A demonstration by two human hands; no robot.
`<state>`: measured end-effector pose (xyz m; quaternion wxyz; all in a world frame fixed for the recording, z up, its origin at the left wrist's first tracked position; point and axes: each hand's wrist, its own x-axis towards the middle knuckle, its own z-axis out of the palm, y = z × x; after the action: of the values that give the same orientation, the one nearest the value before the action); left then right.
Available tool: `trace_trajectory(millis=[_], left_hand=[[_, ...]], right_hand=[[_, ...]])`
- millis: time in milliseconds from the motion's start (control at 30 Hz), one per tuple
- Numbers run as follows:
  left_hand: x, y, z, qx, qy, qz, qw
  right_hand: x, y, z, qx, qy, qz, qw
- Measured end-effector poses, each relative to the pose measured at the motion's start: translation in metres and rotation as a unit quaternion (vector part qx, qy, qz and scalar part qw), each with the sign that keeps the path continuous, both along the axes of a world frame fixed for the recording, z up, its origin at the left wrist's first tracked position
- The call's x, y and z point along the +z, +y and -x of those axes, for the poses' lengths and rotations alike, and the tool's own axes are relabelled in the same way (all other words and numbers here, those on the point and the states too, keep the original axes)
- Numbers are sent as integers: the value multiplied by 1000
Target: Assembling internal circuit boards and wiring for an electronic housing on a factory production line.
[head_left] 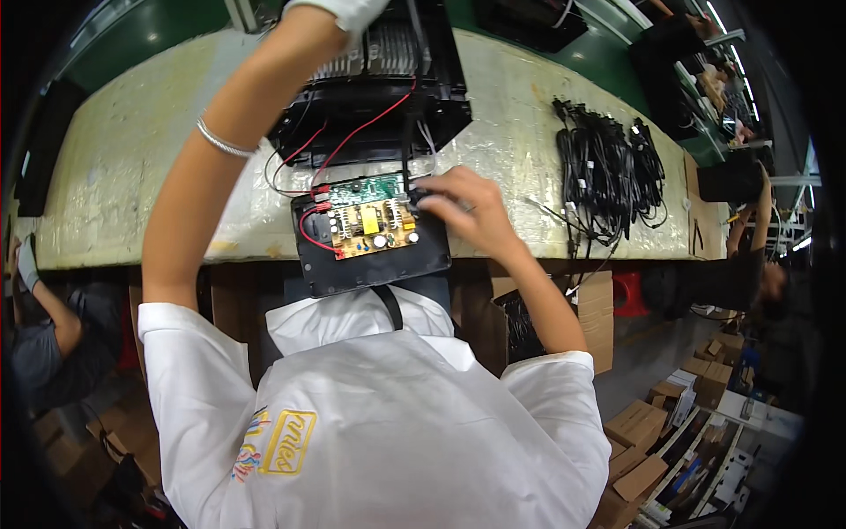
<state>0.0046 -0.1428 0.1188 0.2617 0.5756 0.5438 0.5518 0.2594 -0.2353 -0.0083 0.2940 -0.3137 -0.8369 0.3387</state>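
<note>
Two hands, one black panel, two circuit boards and one black housing lie before us. The left hand, in a white glove, reaches past the housing and is cut off by the top edge, so we cannot tell whether it holds anything. The bare right hand has its thumb and fingers bent together at the boards' right side; we cannot tell whether they grip the dark part there.

The panel sits just left of the right hand, overhanging the table's near edge. On it we see a green board above a tan board, which carries a yellow block and small cylinders. Red wires link boards and housing, whose metal fins show below the left hand.

The table is pale and glossy. Right of the right hand lie bundled black cables, too tangled to count; beyond them, a co-worker and cardboard boxes.
</note>
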Motion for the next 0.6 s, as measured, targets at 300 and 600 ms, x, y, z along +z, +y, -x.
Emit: trace_trajectory(millis=[300,600], left_hand=[[-53,-88,-20,5,206,-169,964],[-141,-109,-32,-168,495,-128,843]], right_hand=[[2,57,-68,-34,-258,-256,931],[3,38,-38,-149,-5,22,989]])
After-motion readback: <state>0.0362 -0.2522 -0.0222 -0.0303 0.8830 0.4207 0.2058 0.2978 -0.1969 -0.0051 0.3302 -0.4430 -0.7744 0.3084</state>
